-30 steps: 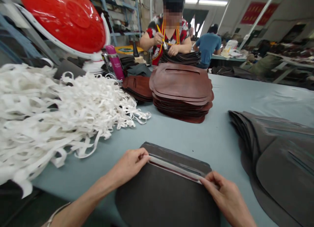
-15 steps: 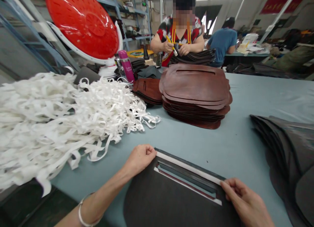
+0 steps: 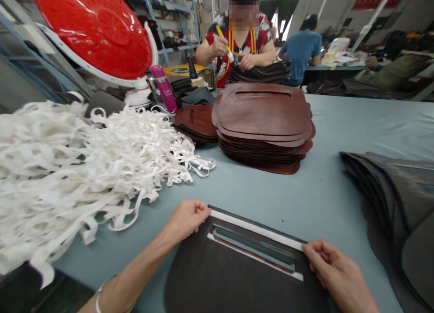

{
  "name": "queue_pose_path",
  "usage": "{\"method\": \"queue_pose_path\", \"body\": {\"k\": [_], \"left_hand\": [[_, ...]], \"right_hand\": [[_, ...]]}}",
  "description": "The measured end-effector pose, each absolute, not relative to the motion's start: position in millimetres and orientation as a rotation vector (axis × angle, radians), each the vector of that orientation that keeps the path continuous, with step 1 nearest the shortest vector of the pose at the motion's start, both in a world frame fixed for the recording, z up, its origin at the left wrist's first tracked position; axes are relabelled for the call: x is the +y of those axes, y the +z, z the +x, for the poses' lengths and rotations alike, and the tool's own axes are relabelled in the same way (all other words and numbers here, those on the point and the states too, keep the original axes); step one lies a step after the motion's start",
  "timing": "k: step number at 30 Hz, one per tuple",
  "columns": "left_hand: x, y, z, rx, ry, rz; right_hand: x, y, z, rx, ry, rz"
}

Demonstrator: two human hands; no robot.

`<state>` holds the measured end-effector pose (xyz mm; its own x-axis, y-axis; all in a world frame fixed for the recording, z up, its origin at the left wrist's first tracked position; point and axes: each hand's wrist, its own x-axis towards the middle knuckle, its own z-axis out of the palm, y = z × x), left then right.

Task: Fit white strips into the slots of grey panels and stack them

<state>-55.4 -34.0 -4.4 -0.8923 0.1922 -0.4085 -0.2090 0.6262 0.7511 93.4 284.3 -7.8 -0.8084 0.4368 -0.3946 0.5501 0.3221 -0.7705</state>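
Note:
A black leather panel (image 3: 237, 277) with a long slot lies on the table in front of me. A white strip (image 3: 256, 228) runs along its far edge, above the slot. My left hand (image 3: 190, 217) pinches the strip's left end at the panel's far left corner. At the other end, my right hand (image 3: 334, 265) is closed on the strip, with thumb and forefinger at the panel's far right corner. A second white strip (image 3: 254, 257) borders the near side of the slot, through which the table shows.
White strips (image 3: 101, 159) lie heaped on the left. Brown leather panels (image 3: 262, 119) are stacked ahead, on the blue-grey table (image 3: 251, 191). More black panels (image 3: 389, 191) lie at right. A purple bottle (image 3: 164, 89) stands at the back. Across the table a co-worker (image 3: 242, 46) holds a brush.
The view has shifted slightly to the right. Both my hands keep their pinch on the white strip. The co-worker's hand with the brush has risen.

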Motion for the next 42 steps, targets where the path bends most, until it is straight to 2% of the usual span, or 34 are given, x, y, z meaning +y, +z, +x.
{"method": "queue_pose_path", "body": {"k": [6, 22, 34, 38, 42], "left_hand": [[-36, -5, -57, 2.421, 1.083, 0.023], [-34, -4, -56, 2.571, 0.727, 0.045], [-21, 3, -49, 2.715, 0.449, 0.03], [-21, 8, -48, 2.773, 0.522, 0.045], [-14, 11, -32, 2.901, 0.506, 0.188]], "right_hand": [[286, -7, 93, 2.472, -1.506, 0.922], [280, -7, 92, 2.724, -1.207, 0.945], [272, 2, 88, 2.784, -0.866, 0.99], [272, 4, 88, 2.811, -0.768, 0.949], [263, 3, 92, 3.019, -0.48, 0.759]]}}
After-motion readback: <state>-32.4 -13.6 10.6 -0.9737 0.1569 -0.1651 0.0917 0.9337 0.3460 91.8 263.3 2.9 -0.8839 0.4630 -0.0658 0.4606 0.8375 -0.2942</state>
